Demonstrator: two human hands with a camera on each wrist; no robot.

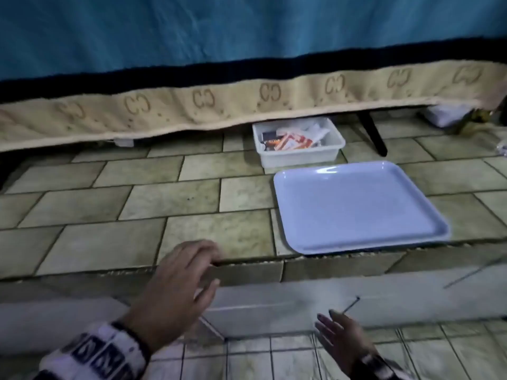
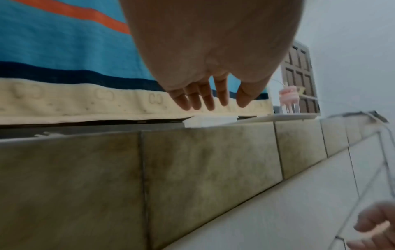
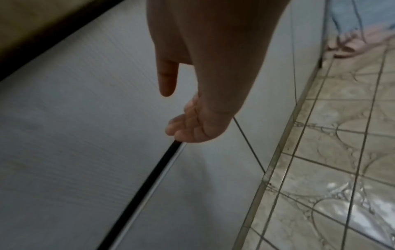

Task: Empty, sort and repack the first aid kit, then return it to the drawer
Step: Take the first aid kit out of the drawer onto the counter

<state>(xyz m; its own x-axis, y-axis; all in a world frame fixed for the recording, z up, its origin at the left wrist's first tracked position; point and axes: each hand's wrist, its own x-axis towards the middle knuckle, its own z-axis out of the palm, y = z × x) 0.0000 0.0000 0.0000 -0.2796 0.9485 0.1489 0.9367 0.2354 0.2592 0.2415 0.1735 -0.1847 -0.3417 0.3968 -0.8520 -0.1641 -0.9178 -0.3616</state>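
Note:
A white plastic tub (image 1: 299, 157) with orange-and-white packets and a dark box in it stands on the raised tiled floor, half under the draped bed edge. An empty pale blue tray (image 1: 356, 209) lies just in front of it. My left hand (image 1: 189, 267) hovers at the step's edge, fingers spread and holding nothing; in the left wrist view the fingers (image 2: 205, 98) point toward the tub (image 2: 211, 122). My right hand (image 1: 337, 333) is lower, by the white step face, fingers relaxed and empty. In the right wrist view its fingers (image 3: 186, 128) hang loosely near a dark seam.
A beige patterned blanket border (image 1: 219, 105) and blue cover hang over the tub's back. A black leg (image 1: 374, 135) stands right of the tub. The tiled step edge (image 1: 247, 263) runs across in front of the tray. Patterned floor tiles (image 3: 342, 152) lie below.

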